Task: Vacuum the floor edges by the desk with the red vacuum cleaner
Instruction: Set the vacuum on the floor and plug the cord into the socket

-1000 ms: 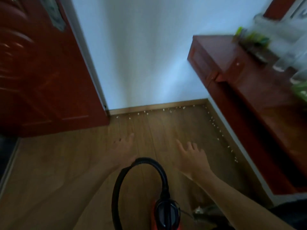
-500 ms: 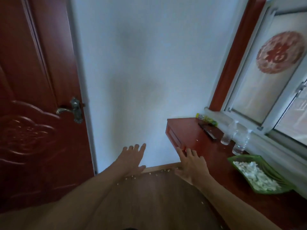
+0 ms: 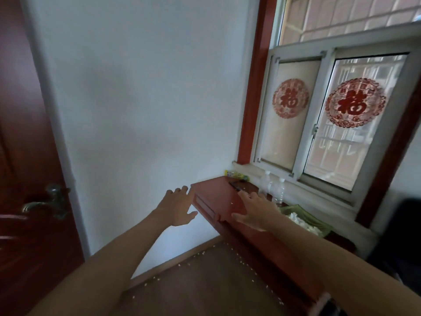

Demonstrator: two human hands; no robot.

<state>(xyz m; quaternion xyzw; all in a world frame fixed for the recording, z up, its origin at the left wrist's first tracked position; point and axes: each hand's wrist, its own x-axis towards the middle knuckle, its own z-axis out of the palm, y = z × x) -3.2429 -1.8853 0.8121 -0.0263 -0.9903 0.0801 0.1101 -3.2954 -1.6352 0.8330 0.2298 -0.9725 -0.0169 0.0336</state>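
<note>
Both my arms reach forward in the air. My left hand (image 3: 177, 207) is open with fingers spread, in front of the white wall, just left of the desk's corner. My right hand (image 3: 255, 210) is open too and hovers over the red-brown desk (image 3: 218, 195). Neither hand holds anything. Small white crumbs (image 3: 193, 256) lie on the wooden floor along the skirting board and along the desk's base. The red vacuum cleaner is out of view.
A dark red door (image 3: 25, 179) with a metal handle (image 3: 45, 202) stands at the left. On the desk are two clear bottles (image 3: 273, 190), a green tray of white bits (image 3: 305, 221) and a dark flat object (image 3: 235, 185). A window (image 3: 337, 124) sits above the desk.
My view has tilted up from the floor to the wall and window. The vacuum's black hose and red body have dropped out of sight. Both hands stay open and spread.
</note>
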